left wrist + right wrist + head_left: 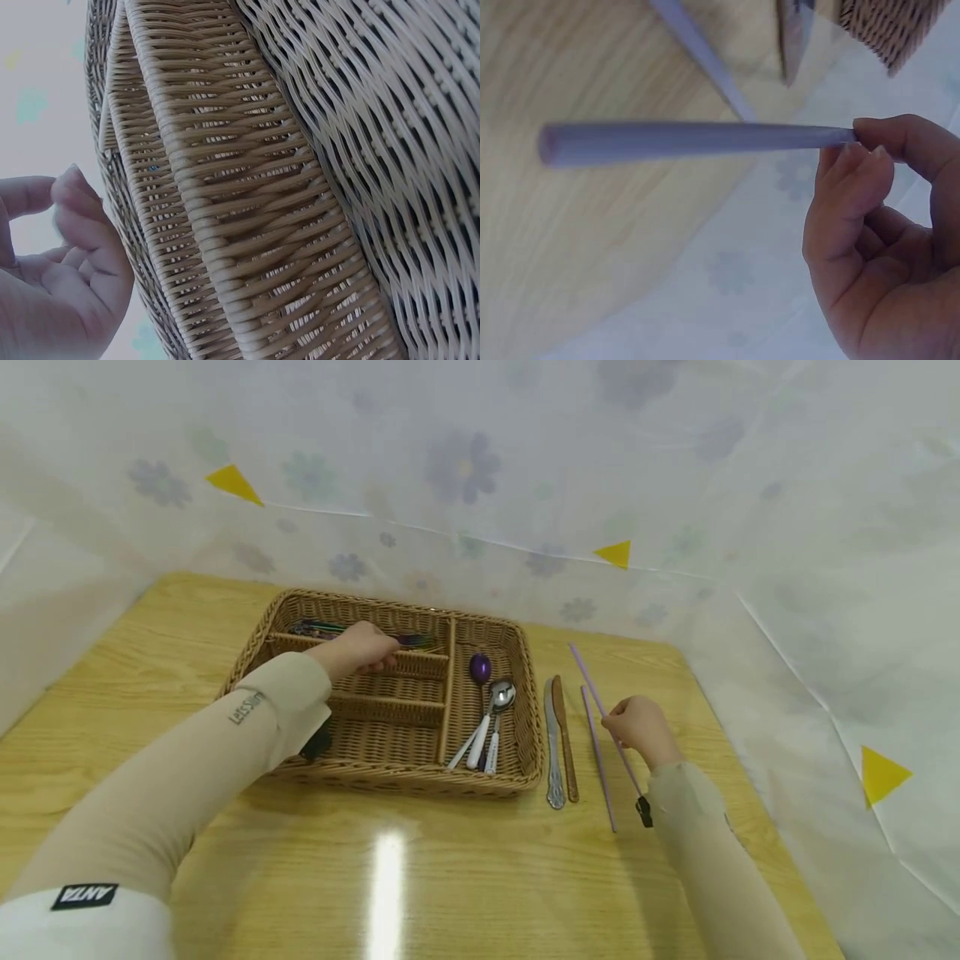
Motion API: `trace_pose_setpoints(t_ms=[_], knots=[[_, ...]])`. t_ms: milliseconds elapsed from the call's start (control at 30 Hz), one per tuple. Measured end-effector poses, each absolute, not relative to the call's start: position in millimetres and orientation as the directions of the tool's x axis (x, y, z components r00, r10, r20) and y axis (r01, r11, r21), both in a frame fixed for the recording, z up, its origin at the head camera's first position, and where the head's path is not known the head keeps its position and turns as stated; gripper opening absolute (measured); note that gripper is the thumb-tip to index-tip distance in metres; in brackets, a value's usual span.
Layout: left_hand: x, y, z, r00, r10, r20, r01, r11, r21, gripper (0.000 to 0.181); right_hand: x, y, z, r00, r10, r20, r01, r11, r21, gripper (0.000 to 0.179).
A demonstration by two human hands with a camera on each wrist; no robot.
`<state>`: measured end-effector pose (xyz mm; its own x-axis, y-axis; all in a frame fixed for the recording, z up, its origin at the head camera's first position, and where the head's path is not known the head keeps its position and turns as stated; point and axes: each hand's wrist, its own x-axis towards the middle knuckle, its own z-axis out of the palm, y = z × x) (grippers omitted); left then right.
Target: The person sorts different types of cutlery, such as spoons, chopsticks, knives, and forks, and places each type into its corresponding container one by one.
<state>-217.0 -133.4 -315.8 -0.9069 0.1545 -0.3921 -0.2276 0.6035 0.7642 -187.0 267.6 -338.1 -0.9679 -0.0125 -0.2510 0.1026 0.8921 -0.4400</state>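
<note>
Head cam: right hand (641,727) has a purple stick (592,692) pinched between thumb and fingertips, somewhere around its middle, so that grip's pretty narrow. Right wrist cam backs this up: the stick runs from the fingertips toward the lens, with the near end a bit blurry. A second stick (597,760) lies on the table (300,893) just to the left of the held one.

Left hand (365,646) is over at the wicker basket (450,783), above the back compartment on the left side. Left wrist cam has its thumb and a fingertip together, so also narrow, but I honestly can't tell if there's anything between them. The closest stuff to it is some dark, shiny cutlery (415,641) in that back compartment, partly hidden behind the hand.

Tall compartment on the right of the basket has a purple spoon (480,668) nearest the back, plus silver spoons (503,695) with white handles crossing over each other in front of it. Between the basket and the sticks, two knives lie side by side on the table: a silver knife (553,743) next to the basket and a brown knife (566,743) right beside it.

Pale flowery sheeting (465,468) hangs round the table, with yellow triangles (613,554) on it. Both arms are in beige sleeves (240,727).
</note>
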Motion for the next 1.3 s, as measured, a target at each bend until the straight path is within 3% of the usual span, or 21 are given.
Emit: trace_pose_setpoints(t_ms=[367, 667, 967, 1300], knots=[[-207.3, -128.5, -308.2, -0.946, 0.219, -0.240, -0.034, 0.668, 0.743, 0.038, -184.3, 236.2, -318.3, -0.983, -0.124, -0.135, -0.072, 0.937, -0.341, 0.019], [-194.4, -99.9, -299.2, -0.937, 0.347, -0.037, 0.260, 0.764, 0.591, 0.029, -177.0, 185.9, -305.7, -0.962, -0.264, -0.076, -0.250, 0.956, -0.152, 0.015], [-183.3, -79.8, -302.2, -0.885, 0.464, 0.026, 0.438, 0.814, 0.383, 0.021, -169.2, 138.7, -300.9, -0.927, -0.369, -0.074, -0.365, 0.929, -0.059, 0.012], [-174.5, -81.2, -301.7, -0.847, 0.532, -0.017, 0.501, 0.807, 0.311, 0.015, -164.3, 109.6, -297.2, -0.886, -0.458, -0.069, -0.457, 0.889, -0.041, 0.016]])
